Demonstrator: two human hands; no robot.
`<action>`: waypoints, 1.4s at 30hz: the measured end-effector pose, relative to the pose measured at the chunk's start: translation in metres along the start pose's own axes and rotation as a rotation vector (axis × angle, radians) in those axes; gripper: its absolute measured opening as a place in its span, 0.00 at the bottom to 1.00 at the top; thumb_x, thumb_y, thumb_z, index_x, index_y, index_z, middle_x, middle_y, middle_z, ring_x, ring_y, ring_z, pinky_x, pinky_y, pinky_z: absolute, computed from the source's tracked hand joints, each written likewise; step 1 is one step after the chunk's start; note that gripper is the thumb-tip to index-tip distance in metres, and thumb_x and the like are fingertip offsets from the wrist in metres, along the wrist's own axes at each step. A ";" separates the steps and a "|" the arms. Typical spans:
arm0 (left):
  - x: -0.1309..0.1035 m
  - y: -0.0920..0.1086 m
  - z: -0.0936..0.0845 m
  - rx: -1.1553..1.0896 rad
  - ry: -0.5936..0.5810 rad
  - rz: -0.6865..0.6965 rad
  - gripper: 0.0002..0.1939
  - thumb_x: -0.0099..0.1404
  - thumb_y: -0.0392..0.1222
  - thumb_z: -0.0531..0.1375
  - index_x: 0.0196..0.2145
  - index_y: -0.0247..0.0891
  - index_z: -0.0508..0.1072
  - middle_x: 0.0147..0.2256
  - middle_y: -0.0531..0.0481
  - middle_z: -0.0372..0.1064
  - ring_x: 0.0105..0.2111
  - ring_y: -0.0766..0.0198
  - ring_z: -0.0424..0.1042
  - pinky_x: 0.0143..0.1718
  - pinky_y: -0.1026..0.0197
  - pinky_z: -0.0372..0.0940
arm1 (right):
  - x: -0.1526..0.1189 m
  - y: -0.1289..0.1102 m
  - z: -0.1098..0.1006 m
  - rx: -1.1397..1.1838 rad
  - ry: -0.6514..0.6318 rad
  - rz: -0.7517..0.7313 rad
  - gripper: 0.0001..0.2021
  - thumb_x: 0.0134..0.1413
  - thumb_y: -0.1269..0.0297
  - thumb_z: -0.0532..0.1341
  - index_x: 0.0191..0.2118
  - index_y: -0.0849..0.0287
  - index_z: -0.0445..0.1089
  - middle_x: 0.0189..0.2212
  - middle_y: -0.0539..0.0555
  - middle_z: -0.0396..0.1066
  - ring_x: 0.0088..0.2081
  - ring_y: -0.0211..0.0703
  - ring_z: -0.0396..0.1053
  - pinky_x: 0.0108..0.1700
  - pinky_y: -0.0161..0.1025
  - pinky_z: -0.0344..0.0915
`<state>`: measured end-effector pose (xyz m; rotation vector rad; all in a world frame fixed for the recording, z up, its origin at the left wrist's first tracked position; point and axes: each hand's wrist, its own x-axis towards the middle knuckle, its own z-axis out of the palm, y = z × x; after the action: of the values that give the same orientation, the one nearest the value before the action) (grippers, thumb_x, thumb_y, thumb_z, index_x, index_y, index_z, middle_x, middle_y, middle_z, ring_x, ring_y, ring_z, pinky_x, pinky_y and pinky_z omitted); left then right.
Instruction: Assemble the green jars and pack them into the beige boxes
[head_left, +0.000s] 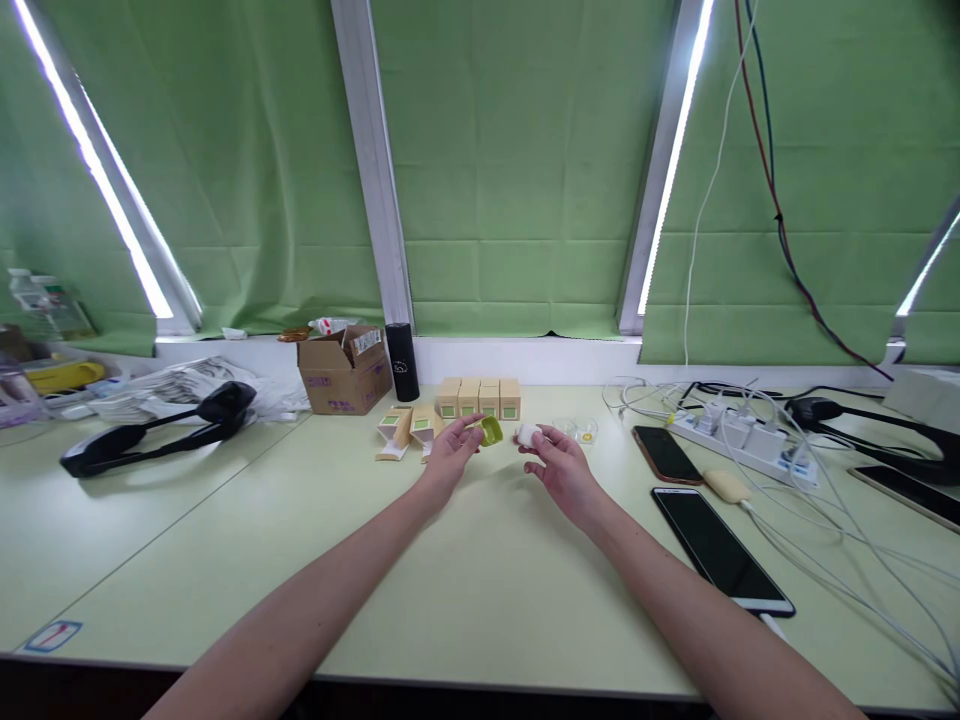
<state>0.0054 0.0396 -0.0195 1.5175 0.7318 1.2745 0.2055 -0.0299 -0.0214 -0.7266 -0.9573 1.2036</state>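
My left hand (453, 450) is closed on a small yellow-green plastic tray (490, 431), hollow side showing. Between the fingers of my right hand (561, 468) is a small white piece (527, 435), too small to name more exactly. The two hands are a short way apart above the table. Just behind them stands a row of small brown cardboard boxes (490, 396) with green labels. Left of my left hand lie two opened cardboard boxes (396, 428) with their flaps out. Clear round plastic pieces (584, 430) rest just behind my right hand.
Phones (720, 545), a white power strip (739, 440) and tangled white cables cover the right side. A larger cardboard box (344, 370) and a black cylinder (402, 362) stand at the back. A black frame-like object (161, 435) and white bags (187, 388) lie left.
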 end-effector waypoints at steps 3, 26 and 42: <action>0.000 -0.001 0.000 0.009 -0.006 0.004 0.32 0.59 0.63 0.69 0.53 0.39 0.78 0.43 0.44 0.80 0.39 0.60 0.74 0.40 0.59 0.66 | -0.003 0.000 0.005 -0.077 -0.011 -0.075 0.23 0.46 0.49 0.75 0.45 0.54 0.73 0.41 0.56 0.78 0.40 0.46 0.73 0.36 0.41 0.72; -0.006 -0.001 0.002 0.330 -0.097 0.116 0.26 0.66 0.62 0.64 0.50 0.39 0.79 0.50 0.41 0.78 0.45 0.54 0.76 0.48 0.53 0.70 | -0.007 -0.004 0.014 -0.336 0.096 -0.119 0.29 0.43 0.42 0.73 0.43 0.62 0.80 0.28 0.53 0.76 0.29 0.41 0.70 0.38 0.42 0.70; -0.010 0.008 0.009 0.489 -0.073 0.176 0.16 0.62 0.50 0.67 0.45 0.42 0.80 0.45 0.45 0.77 0.41 0.57 0.76 0.43 0.56 0.68 | -0.006 0.002 0.017 -0.349 0.066 -0.125 0.30 0.42 0.39 0.72 0.43 0.61 0.80 0.25 0.50 0.72 0.27 0.41 0.69 0.33 0.41 0.70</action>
<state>0.0099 0.0252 -0.0153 2.0500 0.9229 1.2127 0.1891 -0.0358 -0.0175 -0.9609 -1.1545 0.9069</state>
